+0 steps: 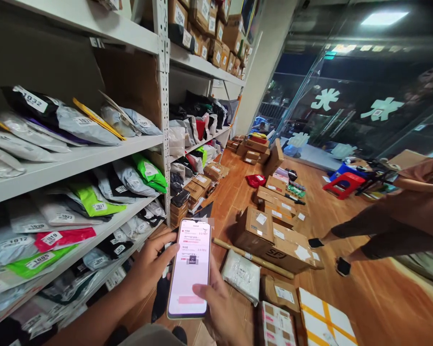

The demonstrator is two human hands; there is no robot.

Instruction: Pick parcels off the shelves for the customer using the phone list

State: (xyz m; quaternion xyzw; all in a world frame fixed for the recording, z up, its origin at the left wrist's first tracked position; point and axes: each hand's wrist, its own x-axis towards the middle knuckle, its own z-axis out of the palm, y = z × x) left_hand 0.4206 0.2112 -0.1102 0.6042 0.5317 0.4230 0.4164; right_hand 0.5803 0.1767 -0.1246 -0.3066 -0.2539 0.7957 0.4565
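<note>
A smartphone (191, 281) with a lit pale-pink screen is upright in front of me, tilted slightly. My right hand (223, 302) is closed around its right side and lower back, with the thumb over the lower part of the screen. At the upper left edge of the phone, my left hand (155, 264) has its fingers curled, the thumb or a finger touching that edge. Something black (161, 300) shows below the left hand and behind the phone; I cannot tell whether the left hand also holds it.
White shelves (75, 166) on the left carry several number-labelled parcel bags (99, 206). Cardboard boxes (254, 226), a long tube (252, 257) and a white wrapped parcel (241, 274) lie on the wooden floor. Another person (386, 216) stands at the right near a red stool (344, 183).
</note>
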